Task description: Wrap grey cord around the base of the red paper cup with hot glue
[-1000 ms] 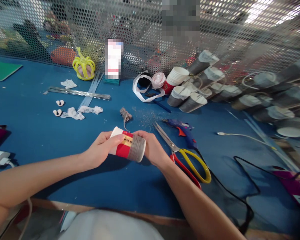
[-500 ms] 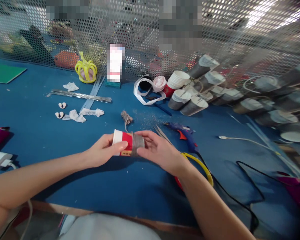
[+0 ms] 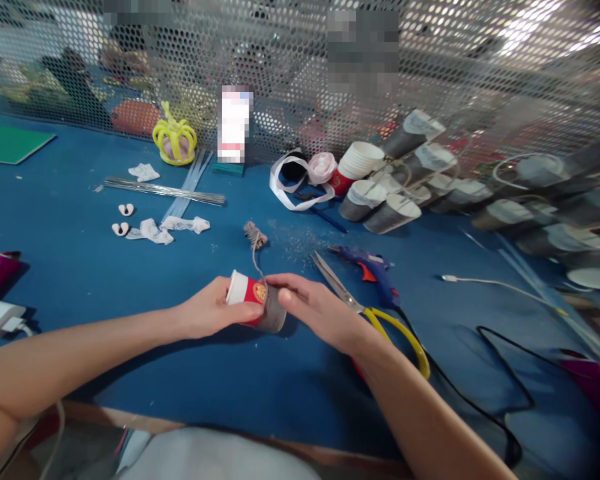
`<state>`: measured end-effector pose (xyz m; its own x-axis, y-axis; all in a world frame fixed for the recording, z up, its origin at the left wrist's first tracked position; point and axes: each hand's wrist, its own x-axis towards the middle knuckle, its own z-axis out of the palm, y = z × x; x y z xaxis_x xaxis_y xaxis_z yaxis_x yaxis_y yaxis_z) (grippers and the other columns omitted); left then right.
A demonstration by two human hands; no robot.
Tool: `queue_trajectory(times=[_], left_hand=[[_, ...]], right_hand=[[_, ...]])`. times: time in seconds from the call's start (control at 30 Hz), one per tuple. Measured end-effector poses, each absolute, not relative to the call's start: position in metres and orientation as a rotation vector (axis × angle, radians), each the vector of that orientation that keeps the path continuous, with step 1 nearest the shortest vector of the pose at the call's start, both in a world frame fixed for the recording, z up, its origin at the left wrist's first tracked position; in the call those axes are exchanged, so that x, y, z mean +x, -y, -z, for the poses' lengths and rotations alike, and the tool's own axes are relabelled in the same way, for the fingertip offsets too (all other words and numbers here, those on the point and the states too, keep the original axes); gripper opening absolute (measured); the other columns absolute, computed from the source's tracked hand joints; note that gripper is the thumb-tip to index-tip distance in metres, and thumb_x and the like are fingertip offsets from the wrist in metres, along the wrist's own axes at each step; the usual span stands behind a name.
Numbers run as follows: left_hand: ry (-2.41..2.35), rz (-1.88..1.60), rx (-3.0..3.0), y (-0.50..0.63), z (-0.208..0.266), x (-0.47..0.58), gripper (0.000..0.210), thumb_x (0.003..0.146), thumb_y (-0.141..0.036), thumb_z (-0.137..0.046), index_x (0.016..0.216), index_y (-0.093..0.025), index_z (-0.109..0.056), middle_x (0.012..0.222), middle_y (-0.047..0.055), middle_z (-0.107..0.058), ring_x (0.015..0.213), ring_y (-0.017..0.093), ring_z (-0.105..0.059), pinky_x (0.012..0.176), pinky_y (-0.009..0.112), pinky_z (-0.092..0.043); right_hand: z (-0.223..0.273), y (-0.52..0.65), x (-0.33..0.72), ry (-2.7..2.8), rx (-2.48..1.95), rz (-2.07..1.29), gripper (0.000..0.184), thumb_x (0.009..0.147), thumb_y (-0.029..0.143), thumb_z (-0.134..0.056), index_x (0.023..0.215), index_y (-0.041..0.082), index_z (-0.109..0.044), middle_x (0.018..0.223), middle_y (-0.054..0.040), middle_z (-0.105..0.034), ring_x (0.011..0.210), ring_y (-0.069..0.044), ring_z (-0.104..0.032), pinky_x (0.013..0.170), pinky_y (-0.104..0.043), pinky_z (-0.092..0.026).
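A red and white paper cup (image 3: 239,287) lies on its side just over the blue table, tilted down to the right. Grey cord (image 3: 275,310) is wound round its right end. My left hand (image 3: 205,310) grips the white end, thumb across the red band with its gold emblem. Fingers of my right hand (image 3: 320,307) curl over the cord-wound end, thumb on the near side. From the cup a strand runs up to a small bundle of cord (image 3: 255,235). Close to my right hand lie scissors (image 3: 337,280) with yellow handles, partly hidden by my forearm.
A blue glue gun (image 3: 373,267) lies beyond the scissors. Cord-wrapped cups (image 3: 393,213) and stacked paper cups (image 3: 360,160) stand back right. Metal wires (image 3: 165,191), lace pieces (image 3: 155,232), a yellow crown-like basket (image 3: 175,143) and a phone (image 3: 233,127) are on the left and back.
The cup has rotated in my hands, so the gold emblem now shows on top. Its cord-wound end has dropped lower, and the strand to the bundle shows more.
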<state>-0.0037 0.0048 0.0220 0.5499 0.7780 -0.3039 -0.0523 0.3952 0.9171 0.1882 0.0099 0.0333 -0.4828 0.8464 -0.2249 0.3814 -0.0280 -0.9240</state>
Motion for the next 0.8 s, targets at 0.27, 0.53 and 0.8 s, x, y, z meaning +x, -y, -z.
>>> queue_trajectory(times=[0.27, 0.53, 0.8], left_hand=[[-0.809, -0.462, 1.308, -0.002, -0.018, -0.007, 0.028, 0.070, -0.037, -0.060, 0.061, -0.014, -0.046, 0.055, -0.004, -0.041, 0.051, 0.007, -0.032, 0.046, 0.019, -0.023], [-0.761, -0.485, 1.280, -0.001, -0.017, -0.005, 0.027, 0.069, -0.036, -0.059, 0.063, -0.013, -0.047, 0.056, -0.004, -0.040, 0.052, 0.007, -0.031, 0.046, 0.019, -0.023], [-0.788, -0.522, 1.183, -0.005, -0.014, -0.004, 0.032, 0.064, -0.041, -0.066, 0.066, -0.011, -0.053, 0.059, -0.003, -0.046, 0.056, 0.008, -0.038, 0.052, 0.020, -0.030]], right_hand=[[-0.030, -0.059, 0.157, 1.093, -1.310, -1.882, 0.044, 0.087, 0.058, -0.038, 0.097, 0.017, -0.049, 0.099, -0.0158, -0.067, 0.085, -0.020, -0.066, 0.085, -0.039, -0.049], [-0.052, -0.133, 0.152, 1.219, -1.288, -1.482, 0.047, 0.090, 0.057, -0.025, 0.118, 0.025, -0.044, 0.139, -0.0085, -0.043, 0.106, -0.017, -0.058, 0.085, -0.030, -0.049], [-0.042, -0.145, 0.162, 1.554, -1.584, -1.227, 0.055, 0.082, 0.061, -0.044, 0.109, 0.014, -0.057, 0.103, -0.0155, -0.063, 0.073, -0.019, -0.063, 0.065, -0.032, -0.050]])
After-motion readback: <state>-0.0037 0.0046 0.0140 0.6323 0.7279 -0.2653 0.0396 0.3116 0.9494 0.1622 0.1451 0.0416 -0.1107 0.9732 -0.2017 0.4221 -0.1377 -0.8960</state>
